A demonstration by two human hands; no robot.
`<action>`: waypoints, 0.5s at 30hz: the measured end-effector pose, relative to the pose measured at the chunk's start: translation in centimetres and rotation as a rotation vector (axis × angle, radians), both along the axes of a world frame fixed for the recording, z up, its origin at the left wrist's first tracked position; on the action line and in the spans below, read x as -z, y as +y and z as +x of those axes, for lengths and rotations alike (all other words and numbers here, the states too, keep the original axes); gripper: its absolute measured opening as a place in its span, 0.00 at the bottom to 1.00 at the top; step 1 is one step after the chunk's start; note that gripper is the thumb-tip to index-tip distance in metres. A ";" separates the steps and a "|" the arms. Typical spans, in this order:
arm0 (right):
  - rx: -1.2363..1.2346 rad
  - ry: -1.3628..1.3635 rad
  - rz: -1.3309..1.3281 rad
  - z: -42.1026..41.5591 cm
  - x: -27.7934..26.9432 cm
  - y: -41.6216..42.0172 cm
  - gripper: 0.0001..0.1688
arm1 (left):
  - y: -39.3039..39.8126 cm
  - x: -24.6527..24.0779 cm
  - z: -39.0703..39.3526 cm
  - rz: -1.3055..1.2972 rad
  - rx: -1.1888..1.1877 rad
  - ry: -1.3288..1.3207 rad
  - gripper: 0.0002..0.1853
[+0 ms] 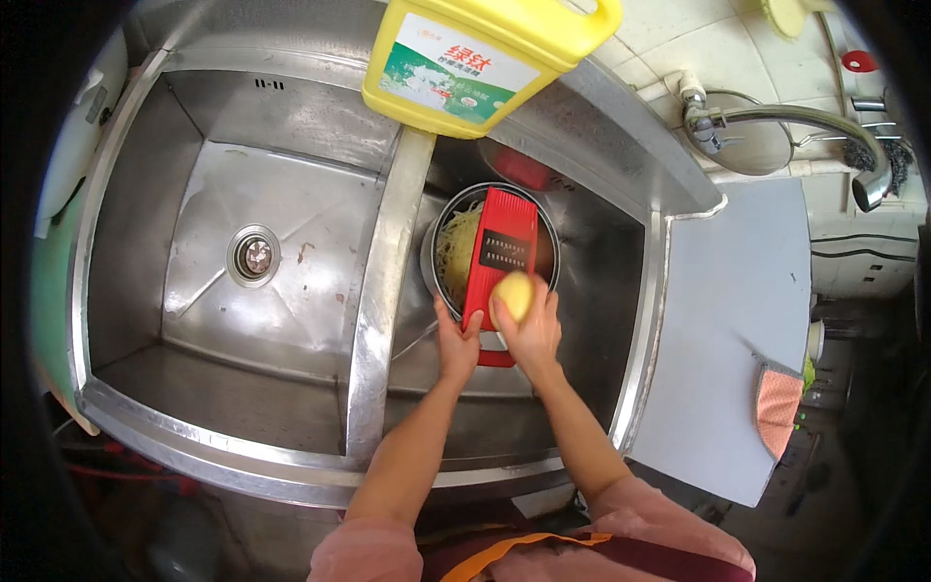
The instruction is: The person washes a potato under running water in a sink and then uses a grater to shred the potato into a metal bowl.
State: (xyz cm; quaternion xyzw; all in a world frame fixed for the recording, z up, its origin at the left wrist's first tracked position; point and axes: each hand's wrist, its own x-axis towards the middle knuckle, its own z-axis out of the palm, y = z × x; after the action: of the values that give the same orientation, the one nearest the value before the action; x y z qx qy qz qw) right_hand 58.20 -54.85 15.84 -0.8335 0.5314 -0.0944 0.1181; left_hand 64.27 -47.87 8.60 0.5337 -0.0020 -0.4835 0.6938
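Note:
A red shredder [476,280] with a dark toothed blade plate [505,252] lies tilted across the rim of a round metal pot [430,251] in the right sink basin. My left hand [458,345] grips the near left edge of the shredder, by the pot's rim. A peeled potato [514,294] is in my right hand [537,331], held against the shredder just below the blade plate. Pale shreds [457,251] fill the visible left side of the pot. The shredder hides the middle of the pot's contents.
The left basin [305,211] has a drain [253,256] and small brown scraps. A metal divider [385,291] separates the basins. A yellow detergent jug [465,65] stands behind on the sink's edge. At right are a faucet [800,116], a grey-white counter [716,313] and an orange cloth [778,407].

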 end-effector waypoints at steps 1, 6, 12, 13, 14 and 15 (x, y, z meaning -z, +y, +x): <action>0.054 0.024 -0.052 1.0 0.3 -1.8 0.39 | -0.1 -0.4 0.0 -0.007 0.009 0.010 0.37; 0.208 -0.024 -0.135 5.3 -0.5 -11.5 0.33 | -0.7 -1.2 -0.8 -0.005 0.059 0.047 0.38; 0.070 0.006 0.054 0.9 -0.9 -1.5 0.35 | 0.0 -0.3 0.3 0.028 0.014 0.001 0.37; 0.100 -0.011 0.026 1.6 -0.8 -2.1 0.35 | 0.1 -0.8 0.2 0.034 0.033 0.030 0.37; 0.129 -0.029 -0.001 2.4 -0.7 -3.2 0.35 | -0.1 -1.0 0.0 0.010 0.033 0.026 0.37; 0.164 -0.018 -0.058 3.5 0.0 -6.1 0.35 | -0.3 -1.1 -0.2 -0.011 0.034 0.014 0.37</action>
State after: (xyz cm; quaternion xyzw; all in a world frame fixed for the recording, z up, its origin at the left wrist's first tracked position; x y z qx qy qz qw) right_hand 61.74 -60.91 15.85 -0.7894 0.5938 -0.1265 0.0903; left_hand 64.11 -48.18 9.67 0.5263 -0.0088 -0.4992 0.6883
